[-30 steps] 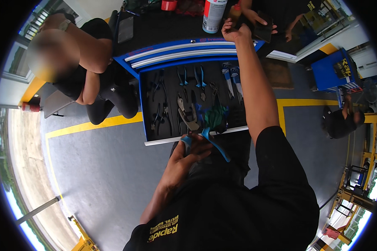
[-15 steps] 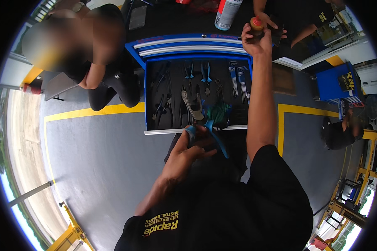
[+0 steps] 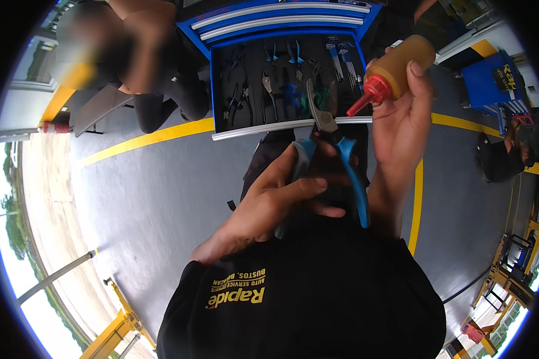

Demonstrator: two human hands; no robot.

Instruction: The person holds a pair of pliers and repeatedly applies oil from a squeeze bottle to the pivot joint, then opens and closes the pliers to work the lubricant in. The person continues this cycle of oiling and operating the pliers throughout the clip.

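Pliers (image 3: 326, 122) (left hand (image 3: 270, 204)), bottle (image 3: 406, 64) (right hand (image 3: 401, 133))

Workshop: blue tool chest (image 3: 281, 31), pliers (image 3: 268, 88) in open drawer (image 3: 251, 132), yellow-lined grey floor (image 3: 150, 191), yellow metal equipment (image 3: 115, 330).

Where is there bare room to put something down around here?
Bare grey floor lies left of the left hand, below the left yellow line. Another patch lies between the right yellow line and the far-right person. The drawer is crowded with tools; blue-handled pliers, right hand and bottle crowd its front edge.
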